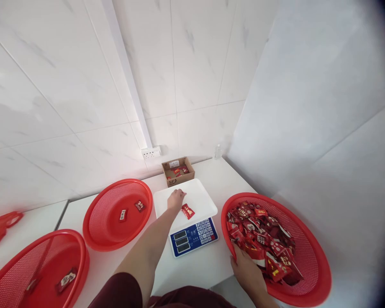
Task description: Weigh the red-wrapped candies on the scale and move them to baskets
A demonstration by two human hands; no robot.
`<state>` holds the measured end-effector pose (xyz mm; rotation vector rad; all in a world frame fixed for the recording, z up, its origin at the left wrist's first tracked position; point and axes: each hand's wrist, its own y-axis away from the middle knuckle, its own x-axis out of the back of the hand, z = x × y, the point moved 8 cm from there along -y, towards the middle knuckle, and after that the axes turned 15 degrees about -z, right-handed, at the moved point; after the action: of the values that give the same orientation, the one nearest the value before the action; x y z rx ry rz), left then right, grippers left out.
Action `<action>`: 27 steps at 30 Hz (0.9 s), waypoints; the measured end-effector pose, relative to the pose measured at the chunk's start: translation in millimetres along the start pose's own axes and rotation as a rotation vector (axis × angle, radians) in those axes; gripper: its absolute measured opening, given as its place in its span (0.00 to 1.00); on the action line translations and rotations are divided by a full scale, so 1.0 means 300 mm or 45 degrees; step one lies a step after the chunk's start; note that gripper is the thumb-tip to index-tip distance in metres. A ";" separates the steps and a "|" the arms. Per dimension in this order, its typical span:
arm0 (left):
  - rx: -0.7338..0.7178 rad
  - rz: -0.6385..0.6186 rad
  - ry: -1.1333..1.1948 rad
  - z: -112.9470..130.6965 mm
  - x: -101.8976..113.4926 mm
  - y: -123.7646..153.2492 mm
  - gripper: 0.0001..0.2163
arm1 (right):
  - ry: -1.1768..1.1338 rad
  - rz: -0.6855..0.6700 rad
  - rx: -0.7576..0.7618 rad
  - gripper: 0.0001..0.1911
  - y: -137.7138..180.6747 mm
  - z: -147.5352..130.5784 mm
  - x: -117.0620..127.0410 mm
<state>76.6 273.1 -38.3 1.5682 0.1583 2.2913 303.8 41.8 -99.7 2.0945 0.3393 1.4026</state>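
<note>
My left hand point(176, 199) reaches over the white pan of a digital scale point(199, 197), fingers curled and close together, just left of a red packet point(188, 211) that lies on the pan. I cannot see anything held in that hand. My right hand point(247, 270) rests inside a red mesh basket point(311, 256) at the right, on a heap of several red packets point(263, 239); its fingertips are buried among them.
A second red basket point(99, 222) left of the scale holds two packets. A third red basket point(6, 273) sits at the near left with one packet. A small cardboard box point(178, 170) with packets stands behind the scale. A clear bottle point(217, 152) stands in the corner.
</note>
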 end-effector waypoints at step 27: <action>-0.568 -0.447 -0.339 0.160 -0.195 0.197 0.19 | 0.099 -0.032 0.013 0.27 0.000 0.002 -0.011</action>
<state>126.0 192.3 -54.6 1.4526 -0.1297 1.6888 302.9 39.9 -102.2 2.0408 0.4035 1.4730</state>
